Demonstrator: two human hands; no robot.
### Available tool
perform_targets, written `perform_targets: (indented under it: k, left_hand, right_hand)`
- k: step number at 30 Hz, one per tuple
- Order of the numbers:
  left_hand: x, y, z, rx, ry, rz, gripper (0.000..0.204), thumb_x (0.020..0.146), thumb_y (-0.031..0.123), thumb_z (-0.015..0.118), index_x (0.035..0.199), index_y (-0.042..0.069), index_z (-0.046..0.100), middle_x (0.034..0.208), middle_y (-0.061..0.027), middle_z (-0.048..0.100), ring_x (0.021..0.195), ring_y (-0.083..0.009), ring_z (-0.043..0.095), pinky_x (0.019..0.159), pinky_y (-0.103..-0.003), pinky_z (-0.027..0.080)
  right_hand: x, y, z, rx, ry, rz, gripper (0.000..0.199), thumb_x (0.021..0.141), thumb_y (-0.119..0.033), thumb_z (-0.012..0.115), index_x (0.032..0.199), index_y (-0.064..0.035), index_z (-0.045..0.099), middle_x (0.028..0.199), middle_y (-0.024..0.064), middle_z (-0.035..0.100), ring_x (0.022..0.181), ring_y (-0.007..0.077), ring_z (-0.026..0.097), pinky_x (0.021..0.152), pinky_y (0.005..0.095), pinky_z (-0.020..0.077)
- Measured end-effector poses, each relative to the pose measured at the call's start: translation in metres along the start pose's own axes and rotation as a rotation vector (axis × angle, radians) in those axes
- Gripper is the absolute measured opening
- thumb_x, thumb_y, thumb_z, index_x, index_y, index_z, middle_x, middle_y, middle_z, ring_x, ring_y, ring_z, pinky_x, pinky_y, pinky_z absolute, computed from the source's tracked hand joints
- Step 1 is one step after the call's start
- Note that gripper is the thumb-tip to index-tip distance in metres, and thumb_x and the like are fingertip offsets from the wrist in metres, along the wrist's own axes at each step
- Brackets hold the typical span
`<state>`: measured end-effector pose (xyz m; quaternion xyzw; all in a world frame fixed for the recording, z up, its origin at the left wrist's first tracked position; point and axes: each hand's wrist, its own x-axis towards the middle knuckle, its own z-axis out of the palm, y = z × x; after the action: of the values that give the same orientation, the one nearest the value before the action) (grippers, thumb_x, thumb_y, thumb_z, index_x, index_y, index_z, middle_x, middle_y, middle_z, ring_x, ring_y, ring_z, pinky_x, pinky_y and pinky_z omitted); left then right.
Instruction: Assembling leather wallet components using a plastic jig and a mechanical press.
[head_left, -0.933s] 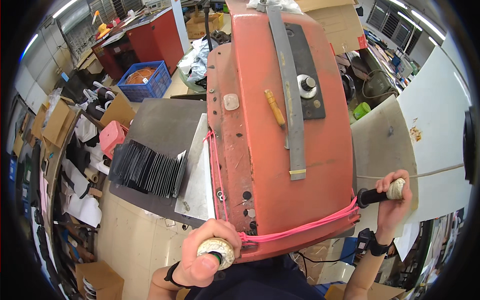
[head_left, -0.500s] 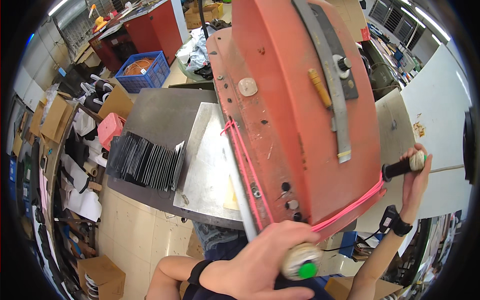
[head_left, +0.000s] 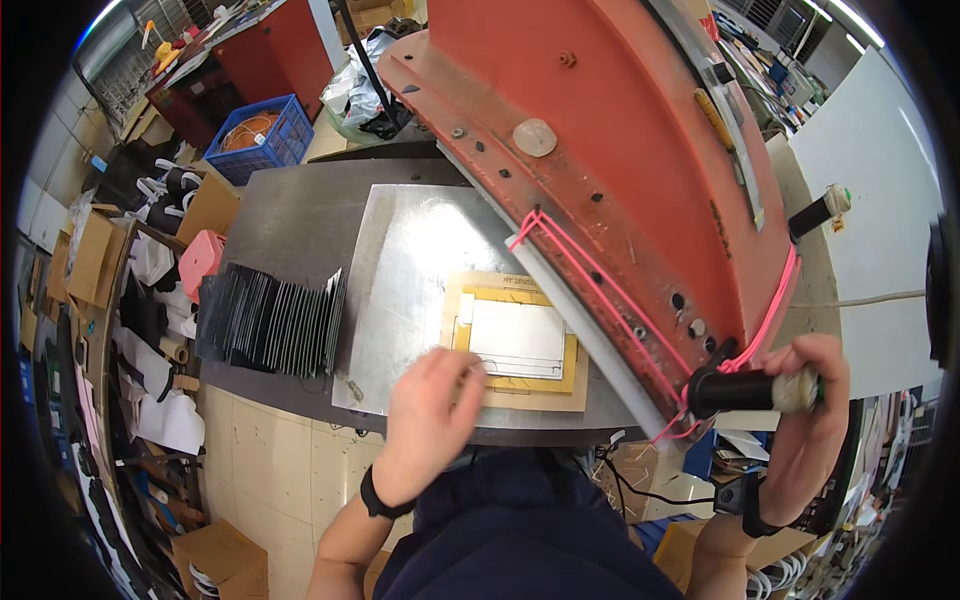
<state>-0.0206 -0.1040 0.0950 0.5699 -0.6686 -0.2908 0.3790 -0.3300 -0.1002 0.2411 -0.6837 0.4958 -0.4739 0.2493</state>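
My right hand (head_left: 815,400) grips a black handle (head_left: 735,390) with a tape-wrapped end, at the near corner of a big red press head (head_left: 620,150). The head is swung off to the right. A pink cord (head_left: 600,280) runs along its edge to the handle. My left hand (head_left: 430,410) is open, with its fingers resting on the near left edge of a yellow-framed die board holding a white sheet (head_left: 515,340). The board lies on a shiny metal plate (head_left: 400,290). A second handle (head_left: 820,208) sticks out free at the right.
A fanned stack of black sheets (head_left: 270,320) lies on the grey table left of the plate. A pink container (head_left: 200,260) and cardboard boxes (head_left: 85,255) stand at the left, a blue crate (head_left: 255,140) behind. Another box (head_left: 215,555) sits on the tiled floor.
The red head has swung to the right and uncovered the plate and the die board. My left hand let go of its handle and moved onto the board. My right hand now holds the near handle.
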Motion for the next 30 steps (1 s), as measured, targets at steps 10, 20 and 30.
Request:
perform_targets:
  k: [10, 20, 30]
  left_hand:
    - [0.014, -0.018, 0.024, 0.253, 0.18, -0.248, 0.017, 0.086, 0.014, 0.075, 0.092, 0.002, 0.065, 0.081, -0.0121, 0.063, 0.072, -0.0305, 0.064, 0.065, -0.041, 0.051]
    - [0.024, -0.022, 0.026, 0.046, 0.24, -0.436, 0.016, 0.086, 0.011, 0.072, 0.083, -0.002, 0.064, 0.066, -0.0094, 0.06, 0.056, -0.0208, 0.056, 0.057, -0.037, 0.046]
    - [0.03, -0.024, 0.022, 0.092, 0.133, -0.442, 0.013, 0.087, 0.009, 0.066, 0.08, -0.002, 0.062, 0.059, -0.0079, 0.055, 0.052, -0.0198, 0.051, 0.055, -0.034, 0.043]
  right_hand:
    - [0.014, 0.052, -0.026, 0.107, 0.083, -0.031, 0.063, 0.108, -0.05, 0.043, 0.141, 0.0046, 0.046, 0.114, 0.007, 0.048, 0.11, 0.018, 0.051, 0.105, 0.0342, 0.0389]
    - [0.027, 0.092, -0.045, 0.099, 0.235, -0.093, 0.057, 0.112, -0.04, 0.031, 0.142, 0.0069, 0.045, 0.115, 0.0083, 0.049, 0.107, 0.0174, 0.052, 0.103, 0.034, 0.0392]
    - [0.038, 0.105, -0.062, 0.086, 0.202, -0.09, 0.055, 0.112, -0.039, 0.034, 0.142, 0.006, 0.046, 0.115, 0.0061, 0.048, 0.104, 0.015, 0.053, 0.096, 0.029, 0.042]
